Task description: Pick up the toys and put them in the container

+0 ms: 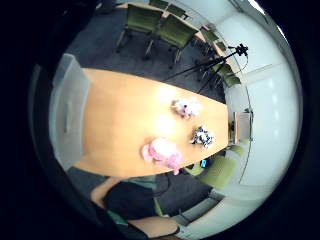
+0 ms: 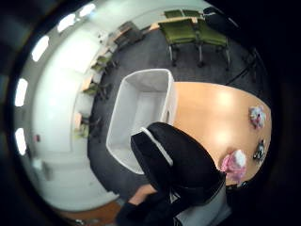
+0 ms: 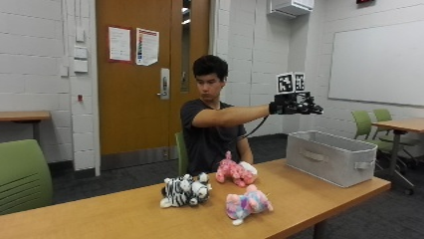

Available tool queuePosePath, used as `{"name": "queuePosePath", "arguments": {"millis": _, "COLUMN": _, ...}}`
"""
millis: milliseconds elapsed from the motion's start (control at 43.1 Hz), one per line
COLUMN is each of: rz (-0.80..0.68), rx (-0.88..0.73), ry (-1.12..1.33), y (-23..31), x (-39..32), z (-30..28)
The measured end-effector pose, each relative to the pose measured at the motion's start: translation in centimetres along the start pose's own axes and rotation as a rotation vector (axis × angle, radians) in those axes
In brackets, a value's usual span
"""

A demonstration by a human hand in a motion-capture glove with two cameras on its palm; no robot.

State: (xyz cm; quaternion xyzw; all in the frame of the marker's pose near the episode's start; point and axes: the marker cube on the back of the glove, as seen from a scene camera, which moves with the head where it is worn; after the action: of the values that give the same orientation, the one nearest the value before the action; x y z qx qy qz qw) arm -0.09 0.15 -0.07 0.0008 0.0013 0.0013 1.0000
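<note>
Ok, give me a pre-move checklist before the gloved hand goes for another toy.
1. Gloved right hand above the container: ok.
2. Hand holding nothing: cannot tell; its fingers are not visible.
3. Container interior free to receive toys: ok in the thumb side palm view, nothing seen inside.
4. Toys on the table: ok; zebra toy, pink toy and pastel toy all lie there.
5. Toys inside the container: not ok, three remain on the table.

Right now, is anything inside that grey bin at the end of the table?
From above, the bin shows bare walls and floor, no toys. The gloved right hand covers its near corner, so that part stays unseen. All three plush toys lie on the table.
</note>
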Motion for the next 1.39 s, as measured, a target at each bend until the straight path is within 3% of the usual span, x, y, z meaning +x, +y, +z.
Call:
{"name": "queuePosePath", "arguments": {"millis": 487, "rz": 0.002, "rx": -0.016, "ry": 0.017, "y": 1.3, "x": 1.5, "z": -1.0}}
{"name": "queuePosePath", "arguments": {"millis": 789, "rz": 0.039, "rx": -0.006, "ry": 0.049, "y": 5.8, "x": 10.0, "z": -1.5}}
{"name": "queuePosePath", "arguments": {"millis": 1067, "rz": 0.155, "rx": -0.072, "ry": 0.003, "y": 11.7, "x": 18.9, "z": 6.1}}
{"name": "queuePosePath", "arguments": {"millis": 1392, "rz": 0.186, "rx": -0.198, "ry": -0.039, "y": 17.1, "x": 21.4, "z": 16.2}}
